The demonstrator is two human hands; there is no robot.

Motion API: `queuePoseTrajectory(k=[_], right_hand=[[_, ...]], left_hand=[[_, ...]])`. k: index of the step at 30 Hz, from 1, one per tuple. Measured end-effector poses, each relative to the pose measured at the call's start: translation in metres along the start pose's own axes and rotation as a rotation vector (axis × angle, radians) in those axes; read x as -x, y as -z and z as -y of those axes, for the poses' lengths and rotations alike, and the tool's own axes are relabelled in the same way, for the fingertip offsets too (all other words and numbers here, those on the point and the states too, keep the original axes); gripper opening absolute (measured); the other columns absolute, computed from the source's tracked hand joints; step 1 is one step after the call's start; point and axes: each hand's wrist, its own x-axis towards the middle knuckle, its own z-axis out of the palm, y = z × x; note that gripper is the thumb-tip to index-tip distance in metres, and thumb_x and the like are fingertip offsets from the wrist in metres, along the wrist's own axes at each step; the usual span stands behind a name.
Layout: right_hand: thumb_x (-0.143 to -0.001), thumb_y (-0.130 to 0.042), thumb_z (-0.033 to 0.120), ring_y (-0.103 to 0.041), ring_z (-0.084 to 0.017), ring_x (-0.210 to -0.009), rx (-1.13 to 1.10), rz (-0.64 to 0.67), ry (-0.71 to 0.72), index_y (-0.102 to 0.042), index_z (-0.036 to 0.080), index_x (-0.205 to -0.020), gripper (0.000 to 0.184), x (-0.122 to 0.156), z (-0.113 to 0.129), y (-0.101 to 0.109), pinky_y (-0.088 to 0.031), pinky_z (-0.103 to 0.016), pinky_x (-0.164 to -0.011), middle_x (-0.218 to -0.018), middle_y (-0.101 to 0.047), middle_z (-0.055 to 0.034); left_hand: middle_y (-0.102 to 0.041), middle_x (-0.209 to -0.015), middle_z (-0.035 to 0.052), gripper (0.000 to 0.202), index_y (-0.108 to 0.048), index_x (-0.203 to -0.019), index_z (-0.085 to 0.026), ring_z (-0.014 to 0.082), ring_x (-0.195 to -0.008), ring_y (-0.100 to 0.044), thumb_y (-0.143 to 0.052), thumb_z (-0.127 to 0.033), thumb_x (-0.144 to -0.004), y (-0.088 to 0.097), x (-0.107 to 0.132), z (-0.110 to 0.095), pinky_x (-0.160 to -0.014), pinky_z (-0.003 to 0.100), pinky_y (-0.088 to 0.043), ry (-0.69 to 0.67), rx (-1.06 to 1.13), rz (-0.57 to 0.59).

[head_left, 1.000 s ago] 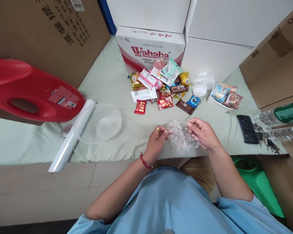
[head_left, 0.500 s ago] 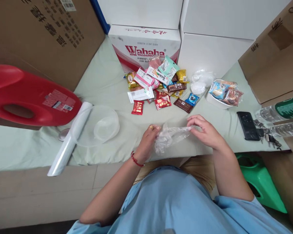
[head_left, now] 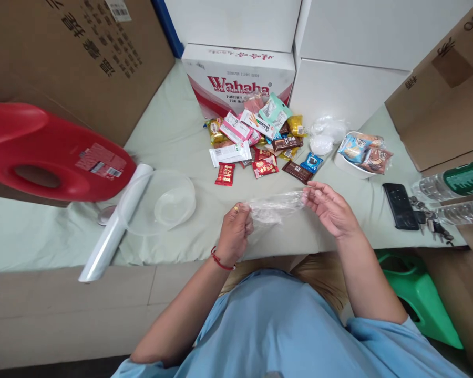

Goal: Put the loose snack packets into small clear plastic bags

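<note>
A thin clear plastic bag (head_left: 275, 206) is stretched out between my two hands, just above the pale green cloth. My left hand (head_left: 234, 233), with a ring and a red wrist cord, pinches its left end. My right hand (head_left: 328, 208) pinches its right end with thumb and fingertips. Behind the bag lies a pile of wrapped snacks (head_left: 260, 142). To the left sits a clear plastic bowl (head_left: 163, 202) beside a roll of plastic film (head_left: 116, 223).
A red jug (head_left: 43, 152) lies at the left. A white bowl with snack packs (head_left: 360, 155), a black phone (head_left: 400, 206), keys (head_left: 433, 223) and water bottles (head_left: 457, 184) are at the right. Cardboard and white boxes (head_left: 240, 79) wall the back. A green stool (head_left: 418, 294) stands below.
The crumpled bag has been pulled out sideways into a long strip; my left hand moved left and down, while my right hand stayed near its place.
</note>
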Motion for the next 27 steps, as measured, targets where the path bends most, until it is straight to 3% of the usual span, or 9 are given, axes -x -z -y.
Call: queuePoseTrajectory(k=[2, 5, 9, 13, 16, 20, 23, 25, 27], right_hand=[[-0.073, -0.083, 0.063, -0.068, -0.021, -0.102, -0.007, -0.03, -0.019, -0.068, 0.027, -0.11, 0.054, 0.007, -0.018, -0.007, -0.055, -0.04, -0.099, -0.111, -0.072, -0.0064], [-0.067, -0.086, 0.065, -0.066, -0.024, -0.108, 0.064, 0.005, -0.061, -0.069, 0.026, -0.112, 0.062, 0.018, -0.046, -0.024, -0.052, -0.043, -0.103, -0.115, -0.072, -0.0082], [-0.069, -0.085, 0.062, -0.065, -0.022, -0.103, 0.145, -0.006, -0.003, -0.072, 0.024, -0.096, 0.048, 0.018, -0.062, -0.043, -0.051, -0.038, -0.099, -0.109, -0.073, -0.0048], [-0.07, -0.084, 0.062, -0.065, -0.02, -0.089, 0.091, -0.025, -0.006, -0.066, 0.024, -0.083, 0.044, 0.006, -0.044, -0.04, -0.056, -0.036, -0.089, -0.094, -0.071, -0.0023], [-0.068, -0.086, 0.061, -0.063, -0.015, -0.073, 0.074, 0.066, -0.103, -0.065, 0.023, -0.08, 0.045, 0.0, -0.025, -0.028, -0.058, -0.034, -0.078, -0.08, -0.066, 0.0005], [-0.073, -0.084, 0.059, -0.042, -0.008, -0.049, 0.197, 0.245, -0.199, -0.067, 0.021, -0.081, 0.042, -0.004, -0.002, -0.009, -0.052, -0.027, -0.06, -0.057, -0.049, 0.0078], [-0.077, -0.081, 0.059, -0.044, -0.009, -0.052, 0.357, 0.342, -0.176, -0.072, 0.02, -0.084, 0.041, -0.008, 0.013, 0.003, -0.048, -0.025, -0.057, -0.06, -0.052, 0.0059], [-0.079, -0.08, 0.057, -0.051, -0.011, -0.062, 0.451, 0.371, -0.101, -0.073, 0.019, -0.08, 0.038, -0.012, 0.019, 0.007, -0.049, -0.026, -0.064, -0.068, -0.058, 0.0022], [-0.081, -0.08, 0.056, -0.059, -0.014, -0.076, 0.411, 0.345, -0.009, -0.073, 0.02, -0.08, 0.036, -0.013, 0.019, 0.006, -0.052, -0.028, -0.077, -0.08, -0.065, -0.0006]], left_hand=[[-0.024, -0.055, -0.0132, 0.053, -0.049, -0.078, -0.021, 0.0035, -0.044, -0.017, -0.083, -0.062, -0.07, -0.001, -0.001, 0.002, -0.042, 0.019, -0.016, 0.002, 0.05, -0.032], [-0.022, -0.053, -0.0137, 0.058, -0.051, -0.082, -0.022, 0.0033, -0.042, -0.016, -0.079, -0.071, -0.07, -0.003, -0.001, 0.006, -0.04, 0.019, -0.013, 0.043, 0.096, -0.049], [-0.026, -0.052, -0.013, 0.06, -0.051, -0.084, -0.022, 0.0036, -0.04, -0.018, -0.07, -0.079, -0.074, -0.002, 0.001, 0.007, -0.039, 0.018, -0.013, 0.159, 0.059, -0.015], [-0.031, -0.05, -0.011, 0.064, -0.06, -0.084, -0.02, 0.0036, -0.039, -0.016, -0.066, -0.082, -0.074, 0.013, 0.001, -0.004, -0.04, 0.02, -0.011, 0.182, -0.106, 0.021], [-0.029, -0.049, -0.0092, 0.068, -0.068, -0.077, -0.016, 0.0039, -0.039, -0.016, -0.067, -0.084, -0.071, 0.027, -0.001, -0.018, -0.041, 0.022, -0.011, 0.192, -0.26, 0.12], [-0.029, -0.049, -0.0065, 0.066, -0.07, -0.066, -0.017, 0.0058, -0.041, -0.018, -0.069, -0.083, -0.07, 0.043, -0.003, -0.04, -0.042, 0.025, -0.012, 0.171, -0.402, 0.196], [-0.029, -0.05, -0.0061, 0.06, -0.071, -0.067, -0.018, 0.0074, -0.043, -0.02, -0.071, -0.078, -0.071, 0.05, -0.004, -0.053, -0.044, 0.026, -0.014, 0.167, -0.481, 0.249], [-0.035, -0.051, -0.0054, 0.051, -0.073, -0.073, -0.019, 0.0079, -0.045, -0.024, -0.078, -0.069, -0.071, 0.052, -0.003, -0.057, -0.045, 0.025, -0.016, 0.179, -0.536, 0.334], [-0.047, -0.055, -0.0026, 0.043, -0.074, -0.075, -0.019, 0.0077, -0.046, -0.03, -0.084, -0.06, -0.069, 0.052, -0.001, -0.056, -0.046, 0.025, -0.019, 0.173, -0.544, 0.391]])
